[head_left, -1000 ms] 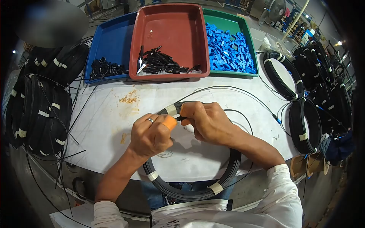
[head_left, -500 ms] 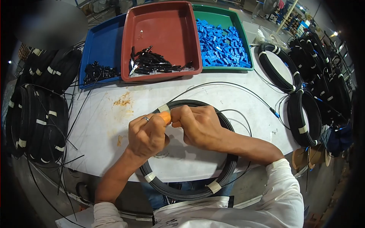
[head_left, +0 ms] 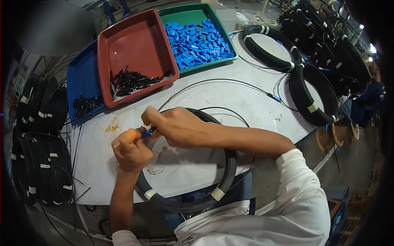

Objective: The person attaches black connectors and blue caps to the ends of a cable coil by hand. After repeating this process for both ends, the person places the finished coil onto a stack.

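Work has shifted toward the tabletop's (head_left: pixel 98 164) left edge, above the taped cable coil (head_left: pixel 231 164); left hand (head_left: pixel 130 152) and right hand (head_left: pixel 177 125) both pinch a blue connector (head_left: pixel 148 131) that now shows between their fingertips.

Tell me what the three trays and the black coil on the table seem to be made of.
The red tray, blue tray, green tray: moulded plastic by the look, solid colour, rounded corners, soft sheen. The coil: thin cable in a smooth black jacket, probably plastic or rubber; matt with faint highlights. Its bands look like pale paper tape.
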`<state>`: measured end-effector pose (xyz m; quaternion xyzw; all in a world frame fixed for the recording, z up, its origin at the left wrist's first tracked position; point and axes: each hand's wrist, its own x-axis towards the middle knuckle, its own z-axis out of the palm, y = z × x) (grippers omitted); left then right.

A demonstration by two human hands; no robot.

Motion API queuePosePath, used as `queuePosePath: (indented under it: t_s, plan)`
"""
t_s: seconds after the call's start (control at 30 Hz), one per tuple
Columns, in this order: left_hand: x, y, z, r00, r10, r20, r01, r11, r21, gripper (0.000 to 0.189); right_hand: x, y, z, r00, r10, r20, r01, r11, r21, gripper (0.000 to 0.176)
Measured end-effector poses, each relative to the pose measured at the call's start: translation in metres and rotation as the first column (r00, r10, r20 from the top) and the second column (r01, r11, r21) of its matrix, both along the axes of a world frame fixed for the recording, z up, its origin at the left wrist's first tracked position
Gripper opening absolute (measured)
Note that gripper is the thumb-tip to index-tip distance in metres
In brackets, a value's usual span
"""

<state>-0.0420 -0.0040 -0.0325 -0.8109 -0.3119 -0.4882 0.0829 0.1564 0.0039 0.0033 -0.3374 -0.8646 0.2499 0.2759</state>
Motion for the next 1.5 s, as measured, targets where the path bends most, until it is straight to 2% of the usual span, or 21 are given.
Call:
queuePosePath:
  t_s: [0.13, 0.27, 0.37, 0.43, 0.47, 0.6, 0.63, 0.7, 0.77, 0.83, 0.9, 1.0, 1.03, 1.1, 1.2, 1.23, 1.3, 1.37, 1.4, 1.43, 1.5]
  plan:
    - [-0.002, 0.005, -0.002, 0.998, 0.016, -0.063, -0.019, 0.999, -0.048, 0.029, 0.003, 0.025, -0.006, 0.956, 0.127, -0.264, -0.179, 0.966, -0.184, 0.04]
    - [0.003, -0.002, 0.014, 0.973, 0.103, -0.205, -0.159, 0.947, -0.28, 0.032, 0.011, 0.043, -0.01, 0.974, 0.175, -0.146, -0.199, 0.965, -0.169, 0.047]
    - [-0.01, -0.017, 0.023, 0.995, 0.097, 0.008, -0.086, 0.921, -0.379, 0.041, 0.014, 0.029, -0.005, 0.986, 0.144, -0.079, -0.159, 0.959, -0.234, 0.048]
    - [-0.041, -0.028, 0.013, 0.968, 0.143, 0.204, -0.057, 0.924, -0.377, 0.048, 0.017, 0.022, -0.008, 0.993, 0.087, 0.075, -0.092, 0.994, 0.063, 0.051]
    - [-0.048, -0.045, 0.01, 0.887, 0.179, 0.427, 0.057, 0.873, -0.484, 0.044, 0.02, 0.015, -0.007, 0.996, 0.083, 0.036, -0.085, 0.994, 0.072, 0.056]
    - [-0.066, -0.119, -0.028, 0.717, 0.321, 0.618, 0.064, 0.853, -0.517, 0.028, 0.026, -0.024, 0.019, 0.996, -0.048, 0.076, 0.037, 0.99, 0.137, 0.058]
    - [-0.065, -0.139, -0.037, 0.695, 0.326, 0.641, 0.089, 0.845, -0.527, 0.027, 0.027, -0.031, 0.01, 0.999, 0.0, 0.045, -0.012, 0.967, 0.254, 0.057]
    - [-0.048, -0.168, -0.05, 0.613, 0.338, 0.714, 0.015, 0.898, -0.439, 0.022, 0.014, -0.066, 0.026, 0.981, 0.032, 0.192, -0.011, 0.994, -0.11, 0.068]
    - [-0.04, -0.197, -0.068, 0.57, 0.356, 0.741, 0.062, 0.88, -0.471, 0.02, -0.012, -0.096, 0.025, 0.948, 0.058, 0.314, 0.043, 0.952, -0.303, 0.079]
    - [-0.027, -0.214, -0.103, 0.552, 0.325, 0.768, 0.078, 0.897, -0.435, 0.025, -0.039, -0.115, 0.021, 0.953, 0.136, 0.272, -0.039, 0.942, -0.334, 0.089]
    - [-0.014, -0.226, -0.124, 0.456, 0.219, 0.863, 0.362, 0.84, -0.405, 0.035, -0.062, -0.128, 0.014, 0.929, 0.132, 0.347, -0.054, 0.972, -0.227, 0.092]
    - [0.023, -0.237, -0.134, 0.032, 0.356, 0.934, 0.646, 0.706, -0.291, 0.047, -0.093, -0.143, -0.012, 0.895, 0.071, 0.439, -0.072, 0.997, -0.014, 0.1]
    - [0.016, -0.245, -0.164, 0.036, 0.35, 0.936, 0.651, 0.702, -0.287, 0.047, -0.098, -0.147, -0.022, 0.892, 0.023, 0.451, -0.07, 0.994, 0.087, 0.105]
    - [0.001, -0.252, -0.204, 0.204, 0.443, 0.873, 0.846, 0.37, -0.385, 0.055, -0.098, -0.15, -0.015, 0.885, 0.017, 0.465, -0.063, 0.994, 0.085, 0.106]
    - [0.021, -0.245, -0.196, 0.27, 0.549, 0.791, 0.962, -0.123, -0.243, 0.075, -0.09, -0.152, 0.006, 0.932, 0.02, 0.363, -0.001, 0.999, -0.052, 0.108]
    - [0.031, -0.241, -0.183, 0.262, 0.543, 0.798, 0.964, -0.114, -0.238, 0.075, -0.085, -0.154, 0.018, 0.929, 0.022, 0.368, -0.007, 0.999, -0.043, 0.108]
    - [0.051, -0.24, -0.143, 0.299, 0.523, 0.798, 0.9, -0.432, -0.055, 0.089, -0.073, -0.156, 0.039, 0.999, 0.045, 0.026, -0.044, 0.999, -0.031, 0.109]
    - [0.07, -0.242, -0.108, 0.233, 0.496, 0.836, 0.904, -0.427, 0.002, 0.095, -0.059, -0.156, 0.068, 0.947, 0.091, -0.308, -0.037, 0.983, 0.177, 0.108]
    - [0.077, -0.241, -0.095, 0.176, 0.467, 0.867, 0.903, -0.427, 0.046, 0.101, -0.05, -0.156, 0.084, 0.949, 0.099, -0.298, -0.045, 0.982, 0.182, 0.108]
    - [0.083, -0.238, -0.086, 0.169, 0.461, 0.871, 0.906, -0.422, 0.048, 0.101, -0.041, -0.155, 0.1, 0.862, 0.081, -0.5, -0.042, 0.995, 0.089, 0.105]
    - [0.093, -0.239, -0.072, -0.119, 0.581, 0.805, 0.815, -0.406, 0.414, 0.094, -0.03, -0.156, 0.119, 0.577, -0.023, -0.817, -0.105, 0.989, -0.102, 0.099]
